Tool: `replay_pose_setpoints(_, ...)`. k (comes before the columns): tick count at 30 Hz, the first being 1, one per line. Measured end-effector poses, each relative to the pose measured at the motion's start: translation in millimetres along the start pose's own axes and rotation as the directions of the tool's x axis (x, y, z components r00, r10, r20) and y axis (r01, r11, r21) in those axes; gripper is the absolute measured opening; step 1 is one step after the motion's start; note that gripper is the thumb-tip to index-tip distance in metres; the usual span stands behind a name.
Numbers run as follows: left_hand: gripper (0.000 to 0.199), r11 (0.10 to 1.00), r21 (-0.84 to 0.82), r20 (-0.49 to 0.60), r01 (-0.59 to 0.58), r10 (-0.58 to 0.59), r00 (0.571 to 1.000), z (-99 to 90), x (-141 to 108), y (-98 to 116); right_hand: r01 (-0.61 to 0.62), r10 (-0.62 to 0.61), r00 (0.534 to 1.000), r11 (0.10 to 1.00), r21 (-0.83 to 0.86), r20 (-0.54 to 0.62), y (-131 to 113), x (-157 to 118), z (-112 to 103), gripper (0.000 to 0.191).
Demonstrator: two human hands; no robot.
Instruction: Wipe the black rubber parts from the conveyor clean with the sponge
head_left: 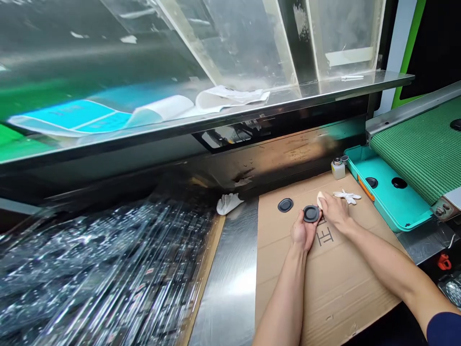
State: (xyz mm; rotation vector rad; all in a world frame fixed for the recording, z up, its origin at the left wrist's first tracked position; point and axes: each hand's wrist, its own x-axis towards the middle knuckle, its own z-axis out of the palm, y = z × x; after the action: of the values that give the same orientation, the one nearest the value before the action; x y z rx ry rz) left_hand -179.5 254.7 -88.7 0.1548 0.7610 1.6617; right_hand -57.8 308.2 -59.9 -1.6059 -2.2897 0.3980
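My left hand grips a dark round part by its edges, with its face turned up, over the cardboard sheet. Pinched in my right hand is a small pale cloth, close beside the upper right edge of that part. Another dark round part lies on the cardboard to the left. A crumpled white cloth rests just beyond my right hand. The small bottle stands at the cardboard's far edge.
A teal tray holding two dark parts sits at the right, beneath a green conveyor belt. Plastic-wrapped stacks fill the left. A white glove lies near them. A metal shelf with papers runs above.
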Motion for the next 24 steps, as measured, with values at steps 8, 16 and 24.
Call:
replay_pose_setpoints(8, 0.039, 0.998, -0.06, -0.024, 0.017, -0.018, 1.0, -2.8, -1, 11, 0.117, -0.097, 0.99, 0.97, 0.212, -0.101, 15, -1, -3, 0.04)
replay_pose_setpoints(16, 0.033, 0.996, -0.08, 0.035, 0.035, -0.033, 0.999, -0.4, -5, 9, 0.182, -0.172, 0.983, 0.954, 0.239, -0.064, 7, -9, 4, 0.036)
replay_pose_setpoints(24, 0.034, 0.992, -0.046, 0.086, 0.114, -0.109, 0.99, 1.1, -6, 1, 0.275, -0.307, 0.949, 0.919, 0.283, 0.075, -7, -17, 3, 0.036)
